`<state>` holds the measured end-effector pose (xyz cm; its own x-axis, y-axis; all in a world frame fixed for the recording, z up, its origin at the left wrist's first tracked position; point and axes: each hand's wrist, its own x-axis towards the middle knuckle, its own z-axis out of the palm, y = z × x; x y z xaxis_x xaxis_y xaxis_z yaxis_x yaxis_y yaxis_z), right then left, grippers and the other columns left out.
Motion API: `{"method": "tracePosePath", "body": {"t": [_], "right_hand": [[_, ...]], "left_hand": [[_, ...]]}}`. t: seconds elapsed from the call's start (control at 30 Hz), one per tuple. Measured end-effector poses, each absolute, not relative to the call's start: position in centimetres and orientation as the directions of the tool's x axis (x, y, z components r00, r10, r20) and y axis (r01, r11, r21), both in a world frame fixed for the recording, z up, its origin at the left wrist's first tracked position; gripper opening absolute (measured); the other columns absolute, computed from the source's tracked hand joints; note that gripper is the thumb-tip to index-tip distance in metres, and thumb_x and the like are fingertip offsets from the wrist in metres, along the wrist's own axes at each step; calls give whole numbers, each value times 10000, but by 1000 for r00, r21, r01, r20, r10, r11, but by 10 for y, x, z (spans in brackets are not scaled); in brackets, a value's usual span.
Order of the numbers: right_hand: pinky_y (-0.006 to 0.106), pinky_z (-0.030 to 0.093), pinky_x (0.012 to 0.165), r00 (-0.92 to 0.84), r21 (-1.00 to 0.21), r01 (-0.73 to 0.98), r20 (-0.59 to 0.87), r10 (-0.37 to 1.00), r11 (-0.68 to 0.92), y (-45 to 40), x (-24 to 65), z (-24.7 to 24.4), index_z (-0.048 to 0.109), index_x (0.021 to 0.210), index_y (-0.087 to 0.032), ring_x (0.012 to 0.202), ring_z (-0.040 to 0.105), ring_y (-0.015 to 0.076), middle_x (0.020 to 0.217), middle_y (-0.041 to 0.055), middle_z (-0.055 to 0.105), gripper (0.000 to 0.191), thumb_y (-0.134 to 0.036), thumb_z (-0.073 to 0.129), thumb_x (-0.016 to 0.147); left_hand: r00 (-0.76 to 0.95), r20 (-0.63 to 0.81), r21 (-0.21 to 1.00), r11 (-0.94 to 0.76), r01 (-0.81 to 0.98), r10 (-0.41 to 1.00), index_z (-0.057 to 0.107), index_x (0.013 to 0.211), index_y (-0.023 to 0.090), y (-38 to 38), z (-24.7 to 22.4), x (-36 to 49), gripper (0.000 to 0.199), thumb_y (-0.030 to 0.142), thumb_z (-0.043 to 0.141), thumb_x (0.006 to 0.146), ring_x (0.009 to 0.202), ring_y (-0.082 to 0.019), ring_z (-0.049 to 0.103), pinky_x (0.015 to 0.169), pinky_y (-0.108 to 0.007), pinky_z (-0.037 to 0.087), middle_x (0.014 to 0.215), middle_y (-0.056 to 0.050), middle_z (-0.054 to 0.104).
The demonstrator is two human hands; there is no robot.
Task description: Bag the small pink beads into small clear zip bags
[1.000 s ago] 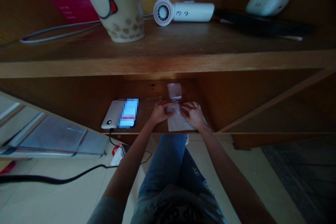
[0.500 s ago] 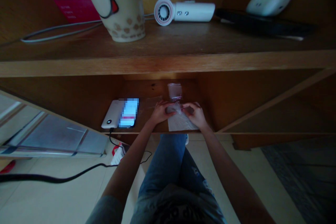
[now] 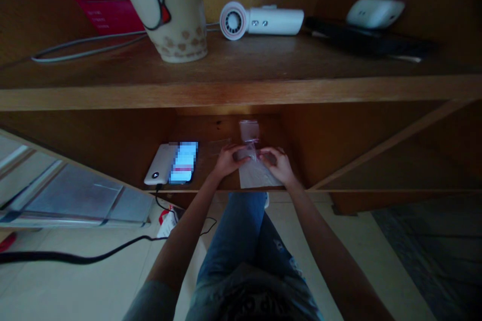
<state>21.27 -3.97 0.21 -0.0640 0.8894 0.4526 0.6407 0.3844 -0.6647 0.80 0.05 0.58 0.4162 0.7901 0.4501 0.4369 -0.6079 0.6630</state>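
The left hand (image 3: 228, 161) and right hand (image 3: 274, 165) close in a narrow grip on a clear plastic bag (image 3: 250, 154) (something greyish shows inside, too dim to tell) on a wooden shelf (image 3: 206, 179). The bag rests on a white paper sheet (image 3: 256, 176), with a small clear packet (image 3: 249, 131) just beyond it.

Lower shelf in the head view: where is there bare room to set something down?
Bare wood shows along the back, between the phone and the small clear packet. Only a narrow strip lies between the right hand and the side panel. It is crowded between the left hand and right hand, where a plastic bag lies on a white sheet.
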Motion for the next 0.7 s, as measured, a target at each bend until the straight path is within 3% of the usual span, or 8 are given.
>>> {"method": "tracePosePath", "body": {"t": [0.17, 0.23, 0.47, 0.7], "right_hand": [[335, 434, 765, -10, -676, 657, 437, 900, 335, -40, 214, 2, 630, 900, -240, 838, 588, 196, 871, 25, 668, 174, -339, 516, 813], [318, 439, 737, -6, -699, 637, 418, 909, 326, -40, 214, 2, 632, 890, -237, 795, 596, 186, 842, 24, 669, 186, -354, 504, 821], [288, 447, 710, -17, -779, 552, 345, 939, 296, -41, 214, 5, 643, 810, -223, 774, 618, 177, 830, 27, 684, 255, -411, 473, 838], [277, 440, 688, -53, -763, 560, 358, 932, 325, -41, 215, 4, 643, 779, -222, 730, 613, 172, 770, 11, 676, 237, -420, 516, 810]], "left_hand": [[49, 475, 845, -471, 252, 879, 507, 1163, 178, 3, 4, 4, 530, 349, 678, 692, 862, -155, 604, 791, -298, 479, 976, -62, 627], [-7, 453, 876, -444, 188, 891, 471, 1195, 184, 4, 3, 4, 569, 348, 678, 691, 833, -144, 598, 768, -284, 483, 944, -49, 608], [71, 445, 869, -450, 207, 893, 473, 1186, 196, -4, 0, 25, 589, 302, 710, 657, 891, -154, 571, 807, -293, 467, 974, -53, 586], [162, 454, 815, -482, 321, 876, 482, 1164, 184, -11, -1, 44, 558, 294, 699, 662, 897, -166, 560, 804, -305, 464, 1035, -69, 588]]}}
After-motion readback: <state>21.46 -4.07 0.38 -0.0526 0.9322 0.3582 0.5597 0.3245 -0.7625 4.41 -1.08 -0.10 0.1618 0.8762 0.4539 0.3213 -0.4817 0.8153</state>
